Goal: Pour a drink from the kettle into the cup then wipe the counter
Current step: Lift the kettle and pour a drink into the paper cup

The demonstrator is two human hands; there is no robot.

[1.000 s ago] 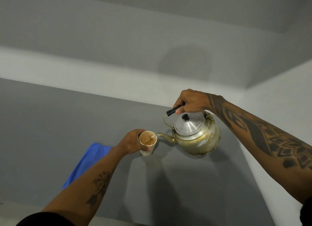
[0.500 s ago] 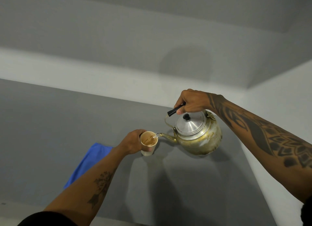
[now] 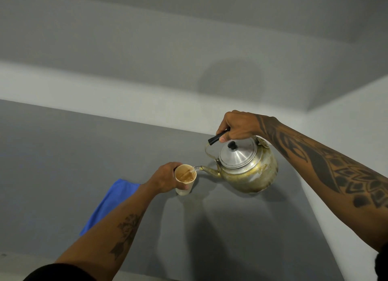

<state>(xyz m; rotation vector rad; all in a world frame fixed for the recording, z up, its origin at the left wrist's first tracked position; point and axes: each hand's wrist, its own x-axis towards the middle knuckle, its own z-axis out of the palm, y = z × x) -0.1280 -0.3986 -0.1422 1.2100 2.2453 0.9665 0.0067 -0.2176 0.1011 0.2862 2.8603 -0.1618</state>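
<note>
A worn metal kettle with a silver lid hangs tilted above the grey counter, its spout pointing left. My right hand grips its black handle from above. A thin stream runs from the spout into a small cream paper cup, which holds brown liquid near its rim. My left hand is wrapped around the cup's left side, with the cup's base on or just above the counter. A blue cloth lies flat on the counter to the left, partly behind my left forearm.
A pale ledge runs along the back of the counter below a grey wall. A white wall bounds the counter on the right. The counter's near edge shows at the bottom left.
The kettle and my right hand have shifted slightly to the right and stayed tilted. The cup and my left hand have barely moved. Liquid keeps flowing into the cup.
</note>
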